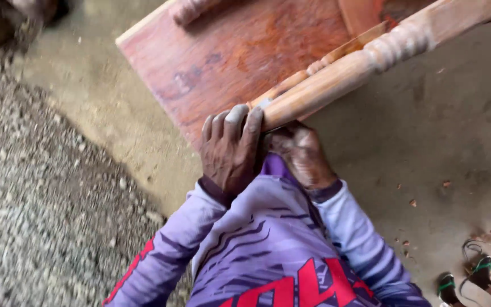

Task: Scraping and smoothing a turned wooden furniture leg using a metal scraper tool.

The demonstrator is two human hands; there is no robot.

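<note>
The turned wooden leg (342,71) slants from upper right down to your hands, its near end under your left hand (231,150), whose fingers curl over it, while your right hand (302,153) cups it from below, above the reddish wooden board (223,57) on concrete floor (444,125).

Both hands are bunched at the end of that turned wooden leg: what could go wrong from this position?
The left hand and right hand crowd the end of the wooden leg, so a slip could pinch fingers against the reddish board. Loose gravel beside the board might give poor footing.
</note>
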